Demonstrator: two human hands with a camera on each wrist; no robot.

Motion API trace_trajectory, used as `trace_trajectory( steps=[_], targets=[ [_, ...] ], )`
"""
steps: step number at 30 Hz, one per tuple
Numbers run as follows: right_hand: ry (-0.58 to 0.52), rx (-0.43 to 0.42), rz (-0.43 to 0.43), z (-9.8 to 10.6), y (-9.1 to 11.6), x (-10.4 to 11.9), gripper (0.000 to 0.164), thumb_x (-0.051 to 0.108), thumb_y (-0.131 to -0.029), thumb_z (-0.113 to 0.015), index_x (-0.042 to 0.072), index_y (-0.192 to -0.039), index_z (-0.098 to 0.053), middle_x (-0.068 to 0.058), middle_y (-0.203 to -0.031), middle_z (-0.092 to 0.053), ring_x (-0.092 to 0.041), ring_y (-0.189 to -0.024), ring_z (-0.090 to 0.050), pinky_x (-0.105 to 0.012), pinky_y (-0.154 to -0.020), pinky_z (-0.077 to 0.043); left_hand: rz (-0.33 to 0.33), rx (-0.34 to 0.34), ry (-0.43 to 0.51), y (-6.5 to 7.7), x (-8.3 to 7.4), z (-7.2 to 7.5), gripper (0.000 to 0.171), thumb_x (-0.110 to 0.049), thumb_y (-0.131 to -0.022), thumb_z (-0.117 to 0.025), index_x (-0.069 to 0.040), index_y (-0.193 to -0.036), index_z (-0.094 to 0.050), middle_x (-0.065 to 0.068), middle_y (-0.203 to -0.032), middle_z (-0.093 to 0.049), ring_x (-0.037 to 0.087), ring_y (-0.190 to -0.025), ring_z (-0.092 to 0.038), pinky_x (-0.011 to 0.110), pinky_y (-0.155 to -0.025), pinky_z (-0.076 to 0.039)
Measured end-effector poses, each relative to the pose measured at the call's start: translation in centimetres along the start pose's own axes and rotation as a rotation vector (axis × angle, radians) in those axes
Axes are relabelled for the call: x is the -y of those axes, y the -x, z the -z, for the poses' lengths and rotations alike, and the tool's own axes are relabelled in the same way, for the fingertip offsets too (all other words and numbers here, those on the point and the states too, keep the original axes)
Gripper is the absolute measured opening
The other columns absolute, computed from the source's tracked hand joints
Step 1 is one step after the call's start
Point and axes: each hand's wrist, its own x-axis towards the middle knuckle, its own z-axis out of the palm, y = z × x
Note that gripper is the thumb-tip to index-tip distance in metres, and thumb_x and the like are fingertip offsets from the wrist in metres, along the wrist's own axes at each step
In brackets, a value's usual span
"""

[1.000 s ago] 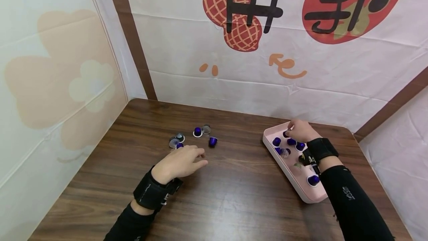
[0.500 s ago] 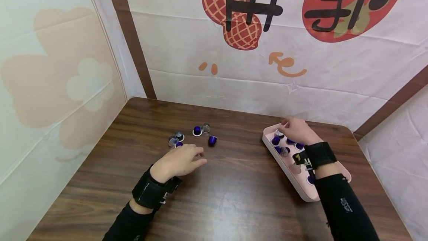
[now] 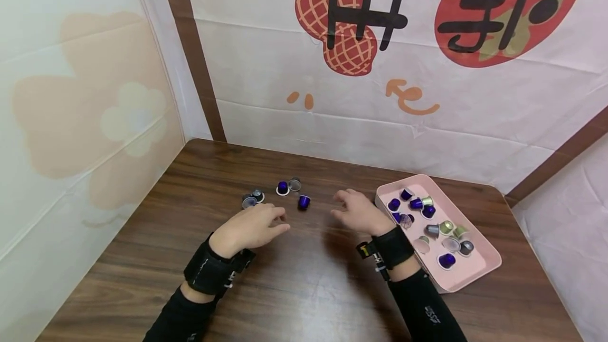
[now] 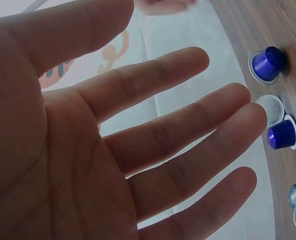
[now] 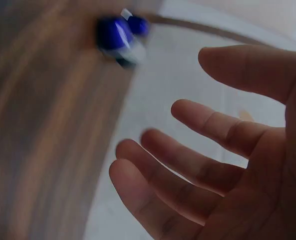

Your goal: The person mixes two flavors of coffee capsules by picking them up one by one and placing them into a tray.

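My right hand (image 3: 361,212) hovers over the table left of the pink tray, holding nothing, its fingers loosely bent in the right wrist view. A blue coffee capsule (image 3: 304,202) lies on its side between my two hands. Behind it are an upright blue capsule (image 3: 282,188) and a silvery capsule (image 3: 294,184) showing its round lid. My left hand (image 3: 249,231) stays above the table with fingers spread and palm bare in the left wrist view. Just beyond its fingertips, grey capsules (image 3: 249,202) sit together, partly covered by the hand in the head view.
The pink tray (image 3: 478,268) stands on the right with several blue, green, grey and pale capsules scattered inside. A printed cloth (image 3: 266,131) hangs behind the wooden table (image 3: 294,300), and another cloth (image 3: 62,226) closes off the left side.
My right hand has left the tray's back left corner and moved left over the table, uncovering the capsules in the tray. The left hand has barely moved.
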Motion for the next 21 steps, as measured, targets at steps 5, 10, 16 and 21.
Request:
trace_trajectory(
  steps=[5, 10, 16, 21],
  targets=[
    [0.006, 0.083, -0.048, -2.2, -2.0, 1.3, 0.044, 0.021, -0.091, -0.064, 0.004, -0.129, -0.053, -0.015, -0.121, -0.051, -0.026, -0.105, -0.055, -0.041, -0.086, -0.047, 0.012, 0.004, 0.010, -0.1, 0.2, 0.3, 0.022, -0.031, -0.095, -0.058, -0.013, -0.104, -0.065, 0.001, -0.096, -0.061, 0.010, -0.074, -0.052, 0.031, -0.065, -0.046],
    [0.066, 0.142, -0.028, -3.5, -3.7, 2.3, 0.051, 0.022, -0.090, -0.065, 0.008, -0.136, -0.048, -0.016, -0.130, -0.045, -0.026, -0.106, -0.053, -0.038, -0.085, -0.047, 0.033, -0.009, 0.009, 0.0, 0.5, 0.6, 0.022, -0.032, -0.095, -0.057, -0.014, -0.106, -0.065, 0.003, -0.100, -0.061, 0.014, -0.082, -0.057, 0.035, -0.070, -0.048],
    [0.179, 0.209, -0.015, -4.7, -5.0, 3.1, 0.053, 0.024, -0.092, -0.062, 0.012, -0.141, -0.045, -0.023, -0.145, -0.029, -0.040, -0.124, -0.042, -0.044, -0.092, -0.045, 0.013, -0.017, 0.004, 0.2, 0.7, 0.7, 0.022, -0.031, -0.095, -0.057, -0.012, -0.105, -0.065, 0.002, -0.096, -0.061, 0.012, -0.076, -0.055, 0.033, -0.067, -0.047],
    [0.267, 0.238, -0.040, -5.5, -5.7, 3.3, 0.049, 0.023, -0.094, -0.060, 0.014, -0.140, -0.047, -0.022, -0.144, -0.032, -0.038, -0.123, -0.043, -0.044, -0.094, -0.044, 0.007, -0.019, 0.011, 0.2, 0.8, 0.6, 0.022, -0.031, -0.095, -0.058, -0.012, -0.104, -0.065, 0.002, -0.095, -0.062, 0.010, -0.073, -0.051, 0.032, -0.066, -0.046]
  ],
)
